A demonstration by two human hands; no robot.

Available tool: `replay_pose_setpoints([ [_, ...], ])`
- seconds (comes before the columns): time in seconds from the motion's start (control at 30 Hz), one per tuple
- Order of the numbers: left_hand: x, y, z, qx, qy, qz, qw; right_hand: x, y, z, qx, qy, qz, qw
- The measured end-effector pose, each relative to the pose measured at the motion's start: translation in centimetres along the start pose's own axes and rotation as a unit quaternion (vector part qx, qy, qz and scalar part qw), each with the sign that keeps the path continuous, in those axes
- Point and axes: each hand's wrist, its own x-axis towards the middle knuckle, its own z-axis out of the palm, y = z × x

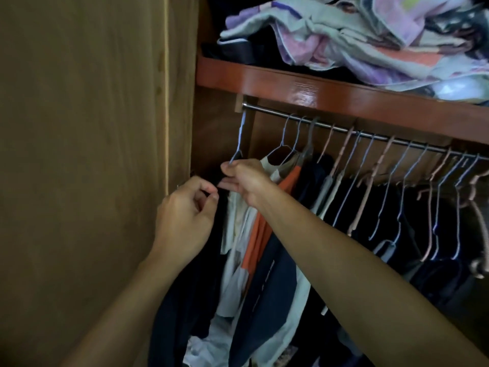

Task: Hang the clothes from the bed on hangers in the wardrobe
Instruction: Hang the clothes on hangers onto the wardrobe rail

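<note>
A: What are the hands doing, nearest first?
B: The left hand [185, 215], at seven o'clock, pinches a dark garment [219, 234] between thumb and fingers. The right hand [247, 181] pinches the shoulder of a blue wire hanger [239, 140].
A: And that hanger?
B: It's hooked at the left end of the metal rail [344, 128], eleven o'clock. Folded bedding [357, 41] lies on the shelf [304, 90] at one o'clock

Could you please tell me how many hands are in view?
2: the left hand pinching dark cloth by the wooden panel, the right hand holding the leftmost hanger.
</note>
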Motion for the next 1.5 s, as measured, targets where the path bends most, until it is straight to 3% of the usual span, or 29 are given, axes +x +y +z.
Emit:
replay_pose_setpoints([
  [0.43,2.8,-3.3,5.6,0.086,-0.062,-0.005,0.994,8.8,-2.6,-2.4,0.090,0.068,-0.022,0.993],
  [0.87,6.9,-7.2,11.4,0.142,-0.115,-0.035,0.983,14.8,-2.7,-5.8,0.072,0.067,-0.042,0.994],
  [1.2,8.7,-8.6,13.1,0.119,-0.174,-0.135,0.968,15.2,-0.8,-7.1,-0.019,0.017,0.039,0.999],
  [1.33,8.5,-7.5,13.6,0.092,-0.230,-0.114,0.962,15.2,-1.1,-8.4,-0.094,0.005,0.074,0.993],
  [1.5,7.3,-5.7,14.3,0.072,-0.315,-0.064,0.944,14.8,-2.0,-10.1,-0.244,0.045,0.063,0.967],
])
